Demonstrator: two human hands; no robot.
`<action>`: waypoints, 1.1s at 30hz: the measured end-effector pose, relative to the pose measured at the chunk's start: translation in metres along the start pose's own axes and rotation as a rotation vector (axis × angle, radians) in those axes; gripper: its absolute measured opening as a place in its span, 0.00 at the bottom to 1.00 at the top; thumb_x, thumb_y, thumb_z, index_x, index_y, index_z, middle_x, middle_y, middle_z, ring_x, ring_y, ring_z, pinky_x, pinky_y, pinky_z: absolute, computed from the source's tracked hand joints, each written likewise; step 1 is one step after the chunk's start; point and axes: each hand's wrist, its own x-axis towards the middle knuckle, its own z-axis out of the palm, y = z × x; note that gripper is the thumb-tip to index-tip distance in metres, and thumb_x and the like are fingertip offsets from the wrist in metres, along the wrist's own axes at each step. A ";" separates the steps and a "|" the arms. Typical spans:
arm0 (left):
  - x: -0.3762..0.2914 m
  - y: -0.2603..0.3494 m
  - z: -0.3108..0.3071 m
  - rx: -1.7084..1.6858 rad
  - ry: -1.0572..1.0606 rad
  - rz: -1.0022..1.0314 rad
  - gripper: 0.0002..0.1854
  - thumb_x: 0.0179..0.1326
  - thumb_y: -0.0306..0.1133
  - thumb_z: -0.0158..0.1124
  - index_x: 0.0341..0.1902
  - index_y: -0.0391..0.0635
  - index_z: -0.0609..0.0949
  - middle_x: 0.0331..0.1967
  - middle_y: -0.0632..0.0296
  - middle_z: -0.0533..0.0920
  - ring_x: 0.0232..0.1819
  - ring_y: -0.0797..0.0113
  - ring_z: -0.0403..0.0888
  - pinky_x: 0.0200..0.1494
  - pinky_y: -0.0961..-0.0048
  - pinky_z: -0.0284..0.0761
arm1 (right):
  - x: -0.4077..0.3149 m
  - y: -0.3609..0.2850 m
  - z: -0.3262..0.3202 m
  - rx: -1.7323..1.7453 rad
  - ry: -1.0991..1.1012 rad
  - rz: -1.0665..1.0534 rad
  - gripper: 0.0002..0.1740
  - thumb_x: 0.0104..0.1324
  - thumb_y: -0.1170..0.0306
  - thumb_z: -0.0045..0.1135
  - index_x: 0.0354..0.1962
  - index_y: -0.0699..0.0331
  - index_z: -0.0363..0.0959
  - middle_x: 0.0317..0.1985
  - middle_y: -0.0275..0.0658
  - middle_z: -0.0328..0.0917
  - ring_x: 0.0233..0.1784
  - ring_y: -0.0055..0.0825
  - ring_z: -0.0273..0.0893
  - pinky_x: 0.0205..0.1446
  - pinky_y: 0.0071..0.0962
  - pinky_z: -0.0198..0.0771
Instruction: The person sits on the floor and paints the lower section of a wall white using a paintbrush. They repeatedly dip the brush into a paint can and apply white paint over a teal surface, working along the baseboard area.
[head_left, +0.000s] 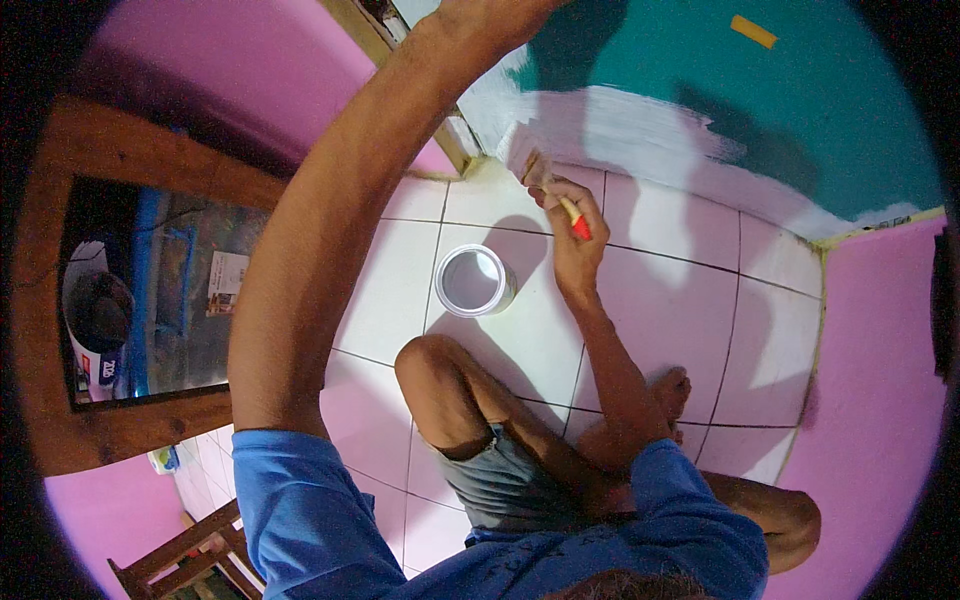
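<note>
My right hand (576, 221) grips a paintbrush (574, 210) by its pale handle, which ends in a red tip. The brush's bristles (535, 169) point at the foot of the wall, near the corner; whether they touch it is hard to tell. White paint (622, 116) covers a streaky band along the bottom of the teal wall (825, 82). Only the wrist and heel of my left hand (491, 19) show at the top edge, by the wall; its fingers are out of view. An uncovered paint can (508, 289) stands upright on the floor, between my knee and the wall.
White tiles (660, 315) make up the floor. Pink walls (874, 330) rise on both sides. At left is a wooden frame (142, 142) with a calendar roll and blue-edged objects inside. A wooden chair (187, 555) stands at lower left. Yellow tape (754, 32) sticks to the teal wall.
</note>
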 end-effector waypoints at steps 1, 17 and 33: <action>0.001 0.005 0.006 -0.021 0.003 -0.012 0.40 0.59 0.18 0.58 0.77 0.49 0.63 0.81 0.59 0.56 0.80 0.60 0.56 0.77 0.57 0.59 | 0.004 0.002 -0.006 0.179 0.061 0.104 0.12 0.72 0.74 0.57 0.51 0.67 0.73 0.54 0.48 0.77 0.59 0.42 0.80 0.66 0.37 0.73; 0.006 0.003 -0.001 -0.041 -0.003 0.001 0.37 0.62 0.20 0.55 0.77 0.50 0.63 0.81 0.57 0.58 0.79 0.58 0.60 0.75 0.54 0.61 | 0.061 0.042 0.034 0.808 0.153 0.560 0.18 0.70 0.61 0.63 0.50 0.64 0.72 0.51 0.47 0.81 0.54 0.38 0.82 0.63 0.41 0.78; 0.005 0.005 0.001 -0.025 -0.010 -0.006 0.41 0.60 0.16 0.56 0.78 0.51 0.61 0.81 0.58 0.56 0.80 0.58 0.57 0.75 0.55 0.60 | 0.014 -0.004 0.000 0.513 0.279 0.348 0.21 0.74 0.65 0.58 0.57 0.69 0.66 0.52 0.54 0.79 0.54 0.44 0.84 0.56 0.38 0.82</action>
